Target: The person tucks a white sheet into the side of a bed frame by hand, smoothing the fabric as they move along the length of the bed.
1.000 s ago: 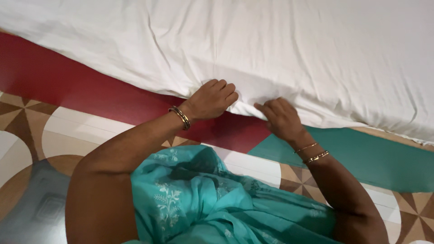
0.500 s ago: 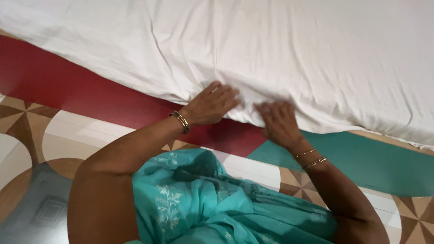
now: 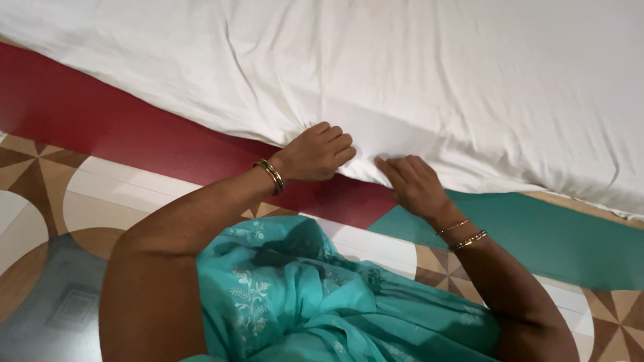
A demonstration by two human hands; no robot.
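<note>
The fingers of the left hand (image 3: 314,153) are curled into a loose fist, knuckles up, pinching the lower edge of the white sheet (image 3: 416,74) where it hangs over the side of the bed. Just beside it, the right hand (image 3: 414,182) lies flatter, its fingers bent narrow and their tips pressed into the same edge; whether they actually grip cloth I cannot tell. The sheet is plain white cotton, creased in long soft folds that run toward the hands, with a squarish flattened patch just above them — it covers the whole upper part of the view, and its lower edge slants down toward the right. Half a second ago the left fingers were spread flat on the cloth and the right hand was blurred in motion; both have since drawn in and settled at the edge. Below the hands lie a dark red panel (image 3: 100,121), a teal panel (image 3: 557,234) and a patterned floor (image 3: 40,194) — nearest the camera, teal embroidered clothing (image 3: 295,295).
</note>
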